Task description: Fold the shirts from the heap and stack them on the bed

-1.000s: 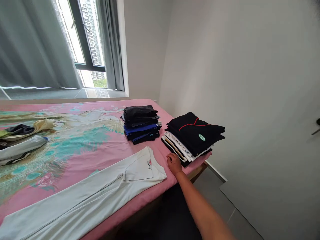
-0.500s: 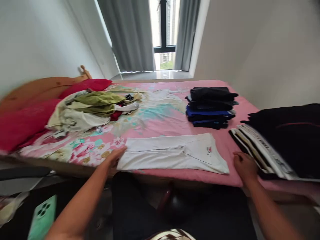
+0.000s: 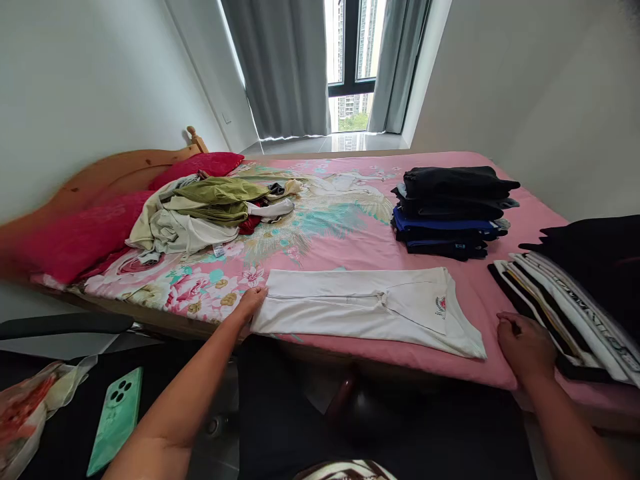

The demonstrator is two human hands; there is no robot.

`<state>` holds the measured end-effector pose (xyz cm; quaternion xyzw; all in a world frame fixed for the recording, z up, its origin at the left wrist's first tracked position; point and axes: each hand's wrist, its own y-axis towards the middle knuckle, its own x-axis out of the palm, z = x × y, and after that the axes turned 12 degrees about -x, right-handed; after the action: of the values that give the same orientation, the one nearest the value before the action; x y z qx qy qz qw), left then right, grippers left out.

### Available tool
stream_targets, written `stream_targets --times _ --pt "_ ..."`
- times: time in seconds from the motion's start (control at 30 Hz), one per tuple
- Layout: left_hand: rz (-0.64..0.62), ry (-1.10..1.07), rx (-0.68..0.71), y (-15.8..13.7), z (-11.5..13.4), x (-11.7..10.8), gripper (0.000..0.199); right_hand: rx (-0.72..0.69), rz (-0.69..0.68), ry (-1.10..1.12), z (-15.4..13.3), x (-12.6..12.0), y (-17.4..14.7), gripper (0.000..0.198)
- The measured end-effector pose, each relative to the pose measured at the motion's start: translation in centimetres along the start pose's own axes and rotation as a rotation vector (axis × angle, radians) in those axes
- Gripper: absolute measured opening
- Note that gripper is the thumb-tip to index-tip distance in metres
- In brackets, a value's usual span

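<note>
A white T-shirt [image 3: 320,313] lies folded in a long strip along the bed's near edge, its collar end and small printed logo to the right. At the strip's left end, my left hand [image 3: 251,303] has its fingers closed on the fabric edge. My right hand [image 3: 527,343] rests on the bed beyond the collar end, its fingers curled into a loose fist with nothing visible in them. Just right of that hand is a stack of folded clothes [image 3: 560,313], mostly white, brown and black, apart from the T-shirt.
Behind the T-shirt, toward the right, stands a pile of folded dark and blue clothes [image 3: 450,213]. Black clothing [image 3: 600,260] covers the far right. Rumpled clothes [image 3: 200,213] lie by the red pillows [image 3: 90,230]. A green phone [image 3: 116,417] is at lower left.
The view has shifted, so the bed and clothes appear farther right. My left hand stays at the T-shirt's left end, and my right hand remains curled beside the stack. The T-shirt's fold looks the same.
</note>
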<state>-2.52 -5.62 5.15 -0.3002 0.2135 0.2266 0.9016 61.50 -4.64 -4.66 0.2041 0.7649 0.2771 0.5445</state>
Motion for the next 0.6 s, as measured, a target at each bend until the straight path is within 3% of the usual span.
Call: stream_targets --times 0.1,0.23,0.3,0.47,0.6 --pt "-0.096 0.043 0.052 -0.1 -0.1 -0.5 0.05 -0.006 -0.015 -0.019 0.2 0.1 -0.1 0.03" --pt "-0.13 0.197 0.24 -0.1 -1.0 -1.4 0.087 -0.034 0.004 -0.036 0.7 0.3 -0.4 0.027" --pt "-0.063 0.214 0.202 0.0 -1.5 -1.6 0.083 -0.047 0.013 -0.029 0.9 0.4 -0.5 0.025" --pt "0.113 0.31 0.088 0.5 -1.3 -1.3 0.05 -0.049 0.035 0.015 1.2 0.7 -0.6 0.022" --pt "0.176 0.424 0.017 0.8 -0.4 -0.2 0.055 -0.005 0.016 0.029 1.7 1.0 -0.8 0.021"
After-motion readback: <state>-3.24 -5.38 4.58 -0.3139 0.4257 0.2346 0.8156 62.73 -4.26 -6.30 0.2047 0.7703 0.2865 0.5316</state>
